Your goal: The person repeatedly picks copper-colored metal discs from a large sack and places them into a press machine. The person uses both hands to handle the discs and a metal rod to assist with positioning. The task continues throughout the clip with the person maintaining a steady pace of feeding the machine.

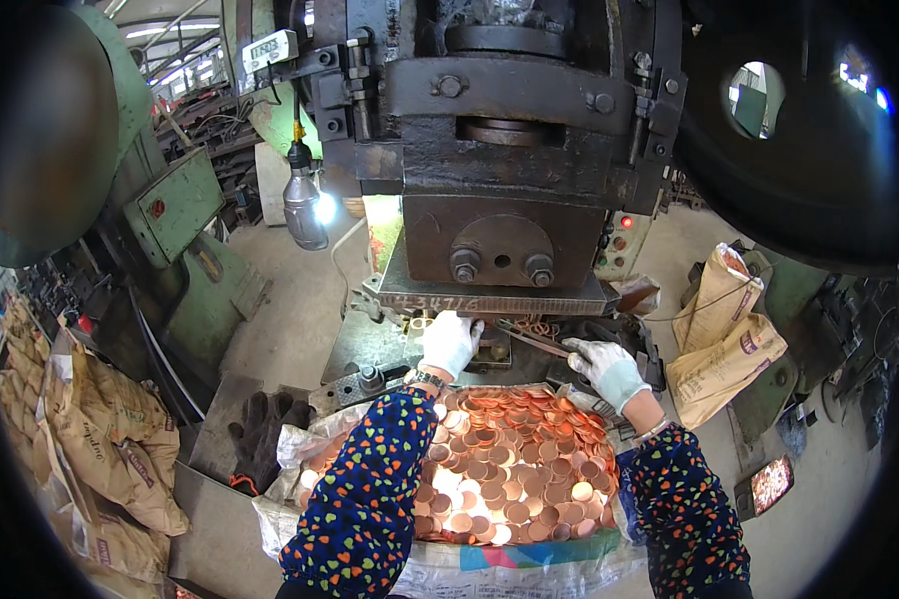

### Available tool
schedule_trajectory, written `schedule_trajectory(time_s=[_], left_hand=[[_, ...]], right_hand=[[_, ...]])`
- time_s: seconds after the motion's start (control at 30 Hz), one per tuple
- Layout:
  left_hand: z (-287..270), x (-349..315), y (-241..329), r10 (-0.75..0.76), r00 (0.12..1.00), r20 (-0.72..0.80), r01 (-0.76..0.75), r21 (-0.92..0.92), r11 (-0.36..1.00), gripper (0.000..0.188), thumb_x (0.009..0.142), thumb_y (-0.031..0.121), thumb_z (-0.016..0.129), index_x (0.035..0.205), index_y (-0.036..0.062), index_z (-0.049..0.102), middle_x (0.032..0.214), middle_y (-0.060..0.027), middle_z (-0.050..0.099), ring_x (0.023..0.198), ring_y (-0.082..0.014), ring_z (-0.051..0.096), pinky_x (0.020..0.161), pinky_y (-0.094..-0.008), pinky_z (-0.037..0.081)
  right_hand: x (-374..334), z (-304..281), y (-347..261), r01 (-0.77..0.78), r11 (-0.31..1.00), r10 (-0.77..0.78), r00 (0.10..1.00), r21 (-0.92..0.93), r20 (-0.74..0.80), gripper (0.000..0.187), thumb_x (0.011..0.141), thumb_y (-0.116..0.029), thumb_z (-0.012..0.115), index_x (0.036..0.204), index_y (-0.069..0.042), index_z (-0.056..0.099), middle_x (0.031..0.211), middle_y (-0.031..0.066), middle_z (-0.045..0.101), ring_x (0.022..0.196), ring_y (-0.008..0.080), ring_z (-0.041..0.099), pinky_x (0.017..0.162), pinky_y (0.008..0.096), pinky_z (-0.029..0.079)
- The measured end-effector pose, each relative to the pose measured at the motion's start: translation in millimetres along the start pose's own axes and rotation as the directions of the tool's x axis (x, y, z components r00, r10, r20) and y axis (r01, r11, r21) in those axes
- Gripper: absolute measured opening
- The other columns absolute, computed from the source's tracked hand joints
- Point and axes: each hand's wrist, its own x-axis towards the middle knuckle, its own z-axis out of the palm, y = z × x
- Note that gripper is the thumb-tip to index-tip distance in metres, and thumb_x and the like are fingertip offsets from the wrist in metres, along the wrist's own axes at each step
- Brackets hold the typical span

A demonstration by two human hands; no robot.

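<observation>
My left hand (449, 345), in a white glove, reaches in under the press's upper block (494, 240), beside the small die (492, 349). Its fingers are bent together, and whatever they may hold is hidden. My right hand (611, 373), also gloved in white, grips a pair of long metal tongs (537, 340) whose tips point left toward the die. Copper-coloured rings (541, 326) lie behind the tongs. Just in front of the press, below both hands, a large open sack (559, 555) is full of round copper discs (519, 469).
A lit work lamp (305, 205) hangs left of the press. Dark gloves (265, 429) rest on a metal surface at the left. Brown paper sacks (120, 439) are piled far left, and others (721, 359) stand at the right. A large dark wheel (799, 150) overhangs the upper right.
</observation>
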Motion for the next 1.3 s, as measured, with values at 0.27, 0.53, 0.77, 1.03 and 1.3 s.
schedule_trajectory(time_s=[0.27, 0.53, 0.77, 1.03, 1.3], left_hand=[[-30.1, -33.7, -19.4, -0.019, 0.998, 0.054, 0.035, -0.307, 0.951, 0.027, 0.084, 0.029, 0.062, 0.105, 0.0129, 0.066, 0.096, -0.0127, 0.059, 0.091, -0.0313, 0.06, 0.077, -0.038, 0.049], [-111.6, -118.0, -22.0, 0.128, 0.805, 0.58, 0.049, -0.281, 0.958, 0.044, 0.086, 0.038, 0.063, 0.124, 0.0162, 0.058, 0.116, -0.011, 0.059, 0.107, -0.0257, 0.058, 0.092, -0.0337, 0.047], [-116.8, -142.3, -26.6, 0.164, 0.775, 0.61, -0.038, -0.215, 0.976, 0.042, 0.083, 0.041, 0.063, 0.12, 0.0222, 0.062, 0.12, -0.0066, 0.057, 0.109, -0.0259, 0.055, 0.092, -0.0351, 0.046], [-115.7, -141.2, -32.5, 0.148, 0.747, 0.648, 0.042, -0.267, 0.963, 0.042, 0.081, 0.039, 0.068, 0.118, 0.0198, 0.063, 0.111, -0.0077, 0.061, 0.1, -0.0234, 0.06, 0.087, -0.0336, 0.048], [-118.7, -136.6, -38.9, 0.12, 0.697, 0.707, 0.257, -0.402, 0.879, 0.034, 0.076, 0.028, 0.076, 0.104, 0.0091, 0.068, 0.094, -0.0064, 0.066, 0.086, -0.0165, 0.062, 0.077, -0.0301, 0.05]], right_hand=[[7.9, 9.4, -2.5, 0.012, 0.999, -0.012, 1.0, -0.041, -0.014, 0.036, 0.093, -0.037, 0.048, 0.118, -0.015, 0.061, 0.101, 0.0128, 0.066, 0.096, 0.0304, 0.061, 0.083, 0.0414, 0.047], [-14.2, 10.4, 0.3, 0.09, 0.996, -0.087, 0.989, 0.019, -0.124, 0.036, 0.092, -0.033, 0.051, 0.118, -0.01, 0.06, 0.098, 0.015, 0.066, 0.092, 0.0319, 0.061, 0.082, 0.041, 0.047], [-13.9, 10.7, -4.9, 0.036, 0.989, -0.03, 0.999, -0.144, 0.04, 0.036, 0.089, -0.031, 0.055, 0.119, -0.013, 0.058, 0.095, 0.0146, 0.066, 0.09, 0.0332, 0.061, 0.079, 0.0415, 0.048], [-63.3, 18.0, -45.4, 0.28, 0.941, -0.257, 0.957, 0.192, -0.135, 0.033, 0.093, -0.032, 0.051, 0.119, -0.014, 0.059, 0.091, 0.0186, 0.066, 0.082, 0.0336, 0.064, 0.075, 0.0409, 0.05], [-110.2, 42.4, -53.3, -0.098, 0.931, -0.011, 0.955, 0.351, 0.296, 0.038, 0.093, -0.035, 0.051, 0.124, -0.014, 0.058, 0.103, 0.0159, 0.066, 0.093, 0.0311, 0.063, 0.082, 0.0379, 0.049]])
